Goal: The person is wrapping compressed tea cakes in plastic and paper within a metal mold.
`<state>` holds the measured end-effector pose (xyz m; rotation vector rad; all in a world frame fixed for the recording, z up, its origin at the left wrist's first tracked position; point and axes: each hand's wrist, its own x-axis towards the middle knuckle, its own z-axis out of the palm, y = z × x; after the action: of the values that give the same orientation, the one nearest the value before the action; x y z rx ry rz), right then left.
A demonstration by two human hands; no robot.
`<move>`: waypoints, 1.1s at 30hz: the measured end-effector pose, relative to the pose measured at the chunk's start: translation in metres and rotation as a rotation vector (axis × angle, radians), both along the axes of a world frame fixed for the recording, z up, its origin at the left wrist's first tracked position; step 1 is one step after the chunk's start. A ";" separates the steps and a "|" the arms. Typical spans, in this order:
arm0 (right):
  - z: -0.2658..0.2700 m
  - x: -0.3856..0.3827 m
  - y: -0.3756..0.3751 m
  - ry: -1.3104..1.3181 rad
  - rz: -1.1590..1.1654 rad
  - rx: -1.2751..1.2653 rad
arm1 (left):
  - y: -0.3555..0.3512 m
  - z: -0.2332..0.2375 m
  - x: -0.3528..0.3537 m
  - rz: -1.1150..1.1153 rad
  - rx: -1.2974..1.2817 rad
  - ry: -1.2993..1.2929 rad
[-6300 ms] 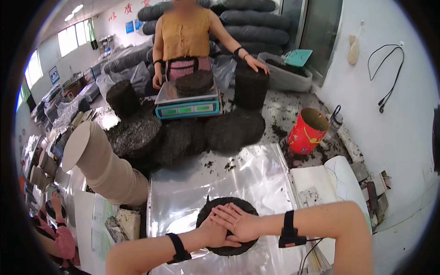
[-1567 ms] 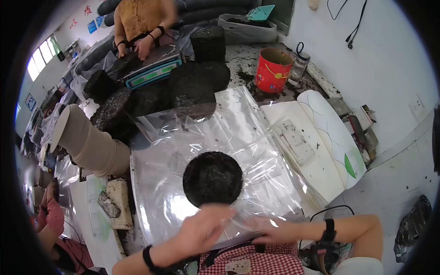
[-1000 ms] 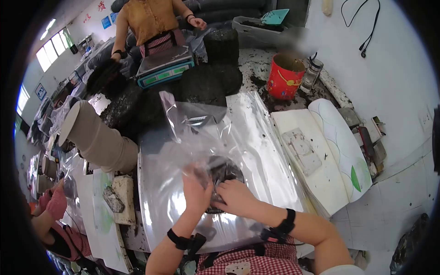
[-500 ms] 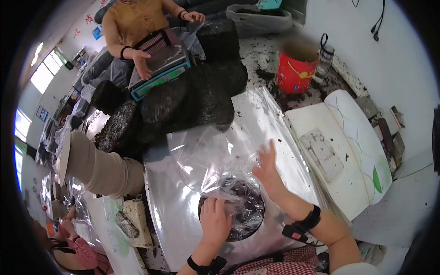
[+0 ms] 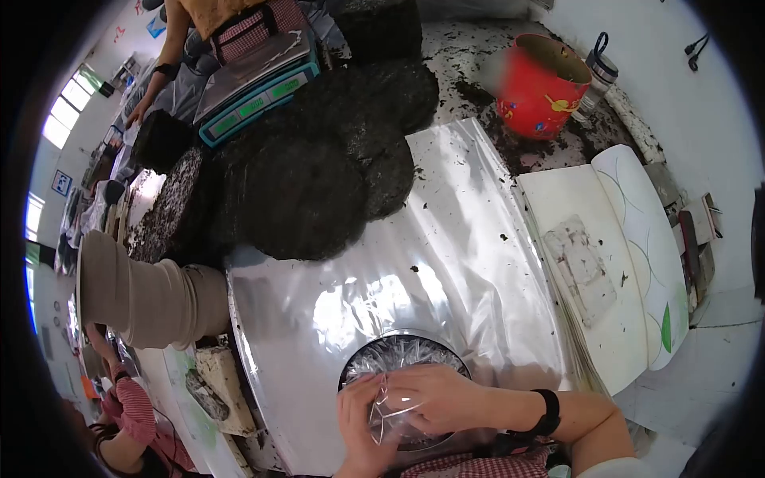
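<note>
In front of me a round, dark-rimmed shape (image 5: 347, 370) with crinkled clear plastic film (image 5: 406, 350) over it sits amid a shiny silver sheet (image 5: 295, 342). My left hand (image 5: 362, 422) is at its near left side, fingers closed on the gathered film. My right hand (image 5: 438, 397) reaches across from the right, its fingers also closed on the film, close against the left hand. Beyond them lie large, dark, crumbly round cakes (image 5: 299, 199), piled and partly overlapping. What lies beneath the film is mostly hidden by glare and my hands.
A teal scale (image 5: 259, 103) with green displays stands at the back, near a person (image 5: 163, 72). A red bucket (image 5: 530, 99) and a bottle (image 5: 598, 80) stand back right. White sheets (image 5: 590, 255) lie right; a grey stacked roll (image 5: 151, 295) is left. Another person (image 5: 131, 406) works at far left.
My right hand came down from the raised, spread pose to join the left on the film. The film now lies gathered over the round shape. The person opposite moved an arm leftward; my view tilted down.
</note>
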<state>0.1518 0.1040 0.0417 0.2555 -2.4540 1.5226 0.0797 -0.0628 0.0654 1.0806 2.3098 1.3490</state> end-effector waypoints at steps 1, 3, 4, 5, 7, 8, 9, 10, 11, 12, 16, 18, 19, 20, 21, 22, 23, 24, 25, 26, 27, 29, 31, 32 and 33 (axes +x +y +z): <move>0.002 -0.006 -0.002 -0.081 -0.011 0.055 | 0.001 -0.007 -0.003 -0.020 -0.101 0.045; 0.008 -0.013 -0.006 -0.103 -0.021 0.090 | 0.001 -0.019 -0.005 -0.042 -0.234 0.145; 0.011 -0.011 -0.007 -0.135 -0.042 0.121 | -0.001 -0.019 -0.005 -0.069 -0.208 0.137; 0.009 -0.010 -0.006 -0.100 -0.089 0.168 | -0.001 -0.027 -0.012 -0.120 -0.216 0.230; 0.050 0.014 -0.004 -0.059 -0.200 0.290 | 0.004 -0.024 -0.007 -0.208 -0.156 0.286; 0.061 0.019 0.001 0.025 -0.242 0.364 | 0.010 -0.013 -0.014 -0.252 -0.185 0.323; 0.061 0.026 0.005 -0.019 -0.256 0.399 | 0.013 -0.008 -0.015 -0.295 -0.212 0.362; 0.065 0.045 0.002 -0.120 -0.232 0.451 | 0.009 -0.003 0.000 -0.307 -0.281 0.277; 0.062 0.051 0.002 -0.209 -0.194 0.483 | 0.010 -0.005 0.003 -0.329 -0.356 0.317; 0.046 0.051 -0.004 -0.216 -0.216 0.502 | 0.012 -0.008 0.003 -0.343 -0.432 0.372; 0.006 0.100 0.007 0.102 -0.385 0.427 | 0.006 -0.011 0.008 -0.395 -0.404 0.434; 0.039 0.181 0.057 0.117 -0.734 0.444 | 0.006 -0.017 0.008 -0.358 -0.385 0.451; 0.026 0.233 0.086 0.056 -0.952 0.518 | 0.007 -0.021 0.008 -0.357 -0.380 0.474; 0.012 0.290 0.110 0.017 -1.196 0.609 | 0.008 -0.020 0.008 -0.370 -0.367 0.469; 0.006 0.340 0.125 -0.022 -1.382 0.745 | 0.007 -0.017 0.009 -0.359 -0.369 0.464; -0.008 0.389 0.143 -0.161 -1.413 0.959 | 0.008 -0.016 0.011 -0.348 -0.372 0.459; -0.020 0.420 0.148 -0.311 -1.436 1.163 | 0.009 -0.016 0.012 -0.345 -0.373 0.459; -0.022 0.422 0.147 -0.311 -1.442 1.154 | 0.009 -0.016 0.012 -0.349 -0.378 0.467; -0.024 0.422 0.149 -0.277 -1.495 1.012 | 0.009 -0.015 0.014 -0.355 -0.391 0.465; -0.027 0.421 0.147 -0.241 -1.550 0.863 | 0.009 -0.013 0.012 -0.367 -0.406 0.470; -0.022 0.420 0.146 -0.236 -1.568 0.859 | 0.009 -0.015 0.011 -0.377 -0.400 0.484; 0.001 0.418 0.148 -0.337 -1.549 0.575 | 0.008 -0.021 0.010 -0.357 -0.405 0.486; 0.022 0.421 0.153 -0.433 -1.591 0.518 | 0.011 -0.018 0.018 -0.301 -0.340 0.441; 0.027 0.421 0.160 -0.541 -1.614 0.450 | 0.012 -0.017 0.022 -0.240 -0.293 0.387; 0.039 0.444 0.178 -0.350 -1.718 0.227 | 0.012 -0.013 0.023 -0.237 -0.309 0.390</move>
<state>0.5954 0.2823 0.0809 -1.6827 -1.7475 0.4438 0.1030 -0.0509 0.0523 1.5551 2.4387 0.7137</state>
